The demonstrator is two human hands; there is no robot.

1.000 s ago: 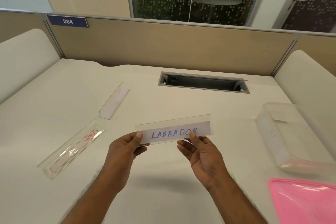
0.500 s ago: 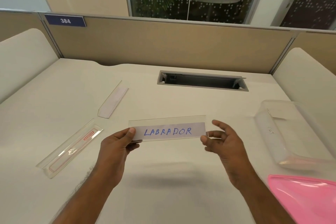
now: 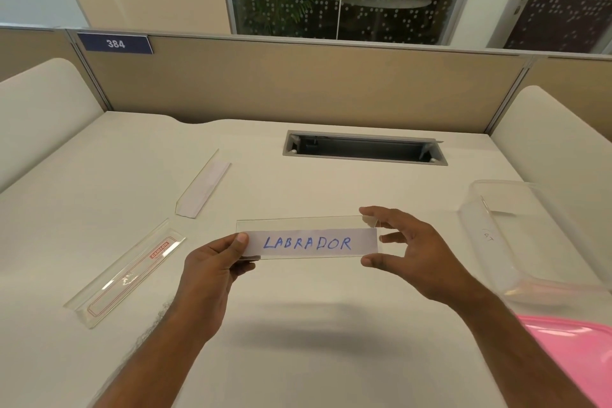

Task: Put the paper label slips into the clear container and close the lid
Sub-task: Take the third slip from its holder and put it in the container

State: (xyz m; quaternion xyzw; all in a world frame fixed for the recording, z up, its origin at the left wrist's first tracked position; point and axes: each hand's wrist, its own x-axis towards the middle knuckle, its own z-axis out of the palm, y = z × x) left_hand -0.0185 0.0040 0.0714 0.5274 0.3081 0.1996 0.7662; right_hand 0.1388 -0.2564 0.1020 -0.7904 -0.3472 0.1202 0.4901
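- Here, at the centre of the frame, we see a clear holder [image 3: 306, 237] with a paper slip [image 3: 311, 243] inside reading "LABRADOR", held above the desk [image 3: 298, 358].
- Our left hand [image 3: 212, 270] pinches the holder's left end between thumb and curled fingers.
- Our right hand [image 3: 409, 250] grips the right end, thumb at the lower edge and a finger curved over the top corner, the rest spread.
- The clear container [image 3: 516, 242] sits open at the right edge of the frame, a slip marked "CAT" inside.
- The pink lid [image 3: 576, 361] lies at lower right, just below the container.
- Two more clear holders rest at left: one with red print [image 3: 127, 272], one further up with a white slip [image 3: 203, 185].
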